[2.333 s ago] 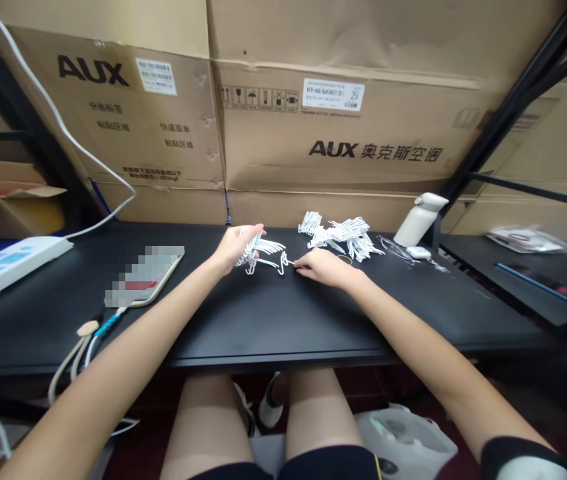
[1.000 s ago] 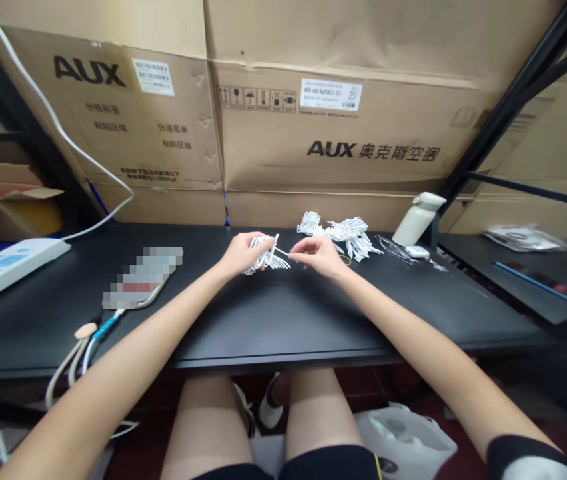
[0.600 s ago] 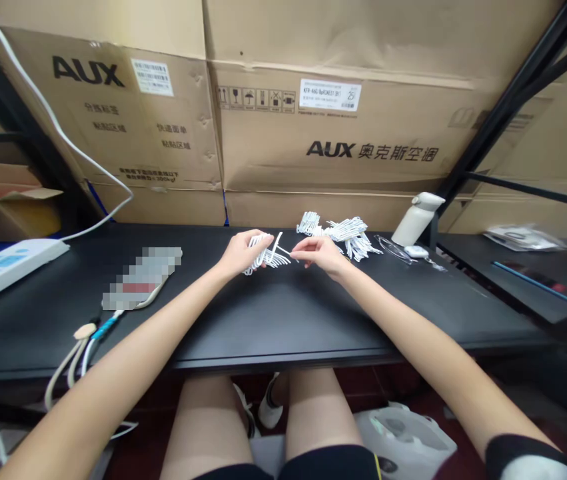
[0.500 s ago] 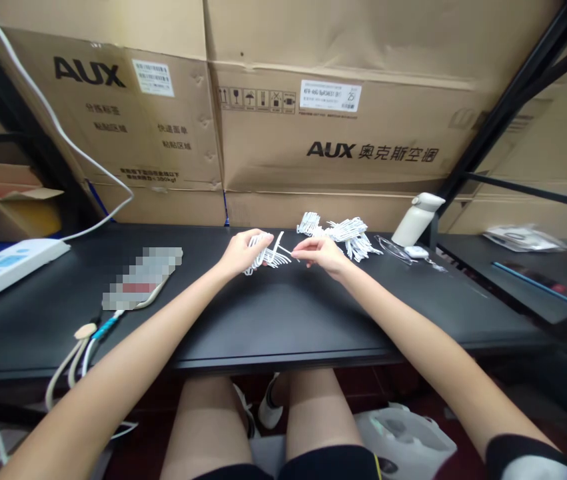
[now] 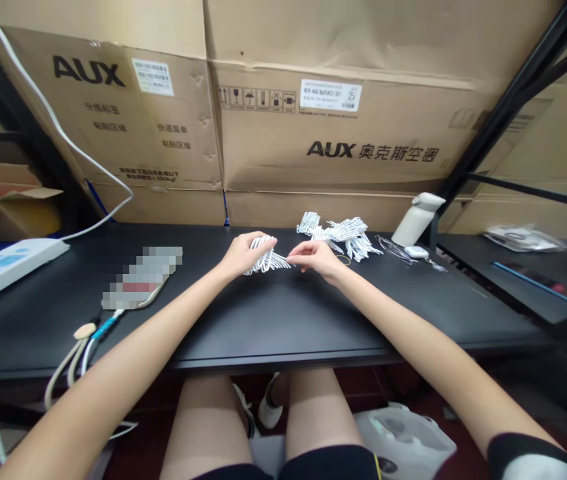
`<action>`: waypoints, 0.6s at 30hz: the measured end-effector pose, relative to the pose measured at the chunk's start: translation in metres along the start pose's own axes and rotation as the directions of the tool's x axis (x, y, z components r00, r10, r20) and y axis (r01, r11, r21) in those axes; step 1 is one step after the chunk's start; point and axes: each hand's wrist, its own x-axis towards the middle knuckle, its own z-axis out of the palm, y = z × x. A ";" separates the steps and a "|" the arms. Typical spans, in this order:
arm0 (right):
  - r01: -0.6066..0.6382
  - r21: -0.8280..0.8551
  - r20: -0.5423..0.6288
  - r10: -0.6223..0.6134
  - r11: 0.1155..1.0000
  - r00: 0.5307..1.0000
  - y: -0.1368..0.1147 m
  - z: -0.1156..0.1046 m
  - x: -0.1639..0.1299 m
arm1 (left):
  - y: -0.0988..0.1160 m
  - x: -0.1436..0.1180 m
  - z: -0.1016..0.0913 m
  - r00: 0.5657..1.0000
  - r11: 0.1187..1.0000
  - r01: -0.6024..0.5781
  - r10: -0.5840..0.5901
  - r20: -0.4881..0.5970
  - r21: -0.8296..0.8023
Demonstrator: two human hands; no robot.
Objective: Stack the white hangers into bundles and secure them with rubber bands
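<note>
Gripping one bunch of white hooks (image 5: 265,259), the left hand (image 5: 241,253) has its thumb pressed over the top, above the black table (image 5: 283,320). The right hand (image 5: 319,260) pinches thumb and fingers together at the bunch's right-hand ends; whether they hold a single hook I cannot tell. Behind that hand lies one pile of hooks (image 5: 348,232) in overlapping clumps. Farther right are one bottle (image 5: 416,220) and one small white case (image 5: 416,252). To the left are one power strip (image 5: 18,263) and one phone (image 5: 146,277). The hooks overlap too much to count. One yellow band (image 5: 346,259) is partly hidden by the right hand, the phone's face is pixelated, and the power strip is cut off at the left edge.
</note>
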 end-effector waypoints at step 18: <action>0.304 -0.221 0.006 -0.311 0.927 0.950 0.000 0.006 -0.004 | 0.001 -0.002 0.004 0.991 0.971 0.120 -0.105 0.084 -0.207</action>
